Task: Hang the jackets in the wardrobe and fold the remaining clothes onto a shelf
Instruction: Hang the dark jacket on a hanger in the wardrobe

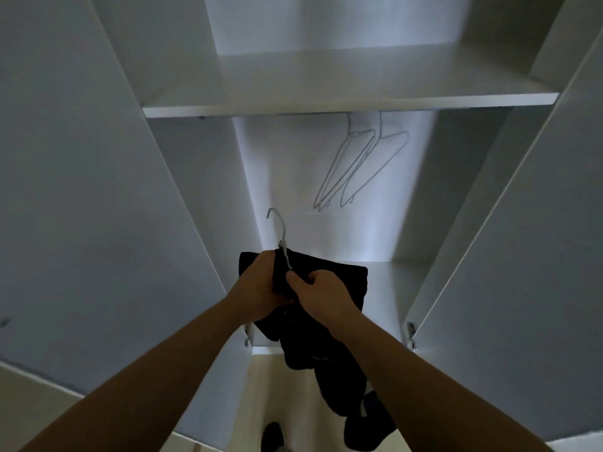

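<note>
A black jacket (339, 282) hangs from a white wire hanger (278, 227) in front of the open white wardrobe. My left hand (261, 285) grips the jacket's collar just below the hanger's hook. My right hand (318, 288) pinches the dark fabric beside it, fingers curled. The jacket's lower part trails down between my forearms toward the floor. The hanger's hook points up and left, free of any rail.
Several bare white hangers (359, 164) hang under the upper shelf (326, 104) at centre right. The lower wardrobe shelf (388, 288) lies behind the jacket. Open doors (81, 207) flank both sides. A dark shoe (271, 435) shows on the pale floor.
</note>
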Demonstrator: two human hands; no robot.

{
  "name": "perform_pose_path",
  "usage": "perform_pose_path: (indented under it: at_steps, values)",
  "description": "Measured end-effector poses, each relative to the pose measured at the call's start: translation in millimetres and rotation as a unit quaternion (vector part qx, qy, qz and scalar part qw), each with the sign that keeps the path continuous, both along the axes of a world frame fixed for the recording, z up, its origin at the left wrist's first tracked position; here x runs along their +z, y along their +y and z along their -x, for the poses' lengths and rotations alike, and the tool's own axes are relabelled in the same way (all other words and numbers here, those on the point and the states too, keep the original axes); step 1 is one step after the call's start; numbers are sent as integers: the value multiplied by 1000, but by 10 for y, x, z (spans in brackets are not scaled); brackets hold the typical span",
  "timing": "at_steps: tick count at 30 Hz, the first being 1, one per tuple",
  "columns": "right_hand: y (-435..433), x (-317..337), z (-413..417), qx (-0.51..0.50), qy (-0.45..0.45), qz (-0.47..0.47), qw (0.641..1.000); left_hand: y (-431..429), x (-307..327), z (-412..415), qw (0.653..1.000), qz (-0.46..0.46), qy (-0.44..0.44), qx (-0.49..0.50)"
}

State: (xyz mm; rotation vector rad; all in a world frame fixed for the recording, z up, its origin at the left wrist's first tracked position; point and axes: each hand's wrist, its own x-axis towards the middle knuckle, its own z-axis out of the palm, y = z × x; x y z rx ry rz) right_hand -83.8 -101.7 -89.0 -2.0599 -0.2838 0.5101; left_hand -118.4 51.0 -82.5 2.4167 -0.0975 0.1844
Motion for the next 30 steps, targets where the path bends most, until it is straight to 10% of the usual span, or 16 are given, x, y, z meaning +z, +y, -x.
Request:
perform_pose_path:
  at_steps: [5,16,21,30]
  values:
    - [346,16,-641,35,1,47,998,530,-215,-781,994,-23,33,97]
    - [1305,-131,-1802,-115,137,-11,984,1622,-295,-2260,925,-8,349,-151]
    - [1585,-186,-2003,-104,265,-108,953,1770,-644,-2500,972,-40,205,-109]
    - [1585,-225,-2345,-25,108,43,993,1840,-677,-2818,987,7,146,-65]
